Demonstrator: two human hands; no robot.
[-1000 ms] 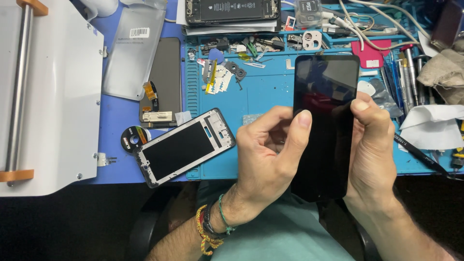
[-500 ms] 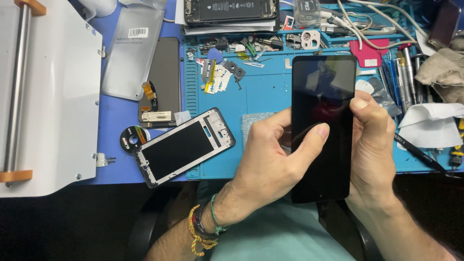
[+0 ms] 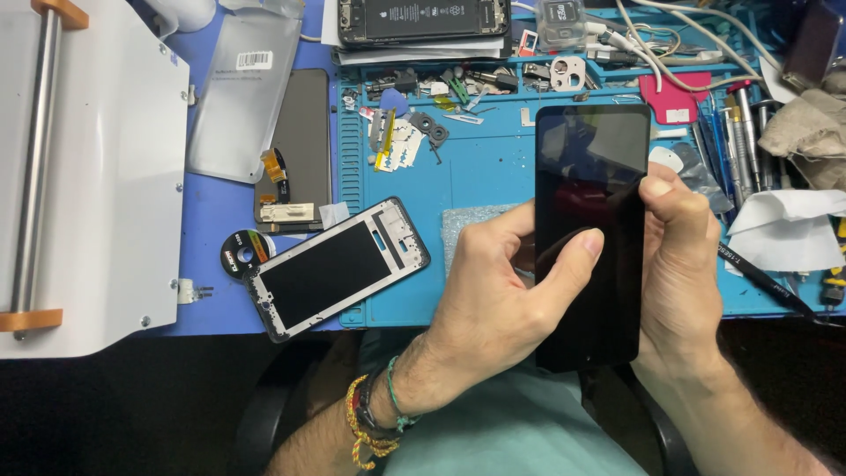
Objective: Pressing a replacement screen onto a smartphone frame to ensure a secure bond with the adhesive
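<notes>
Bright, even overhead light; sharp focus throughout. Soft reflections gleam on the black screen panel (image 3: pixel 589 231); the area below the counter (image 3: pixel 493 176) lies dark.

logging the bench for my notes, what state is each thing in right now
black screen: dark, upright, held off the mat in both hands
left hand: gripping the screen's left edge, thumb on the glass
right hand: gripping the screen's right edge
phone frame: empty, flat, lying across the mat's edge
opened phone: back off, insides showing
second screen: face down, flex cable exposed
tape roll: flat on the table
</notes>
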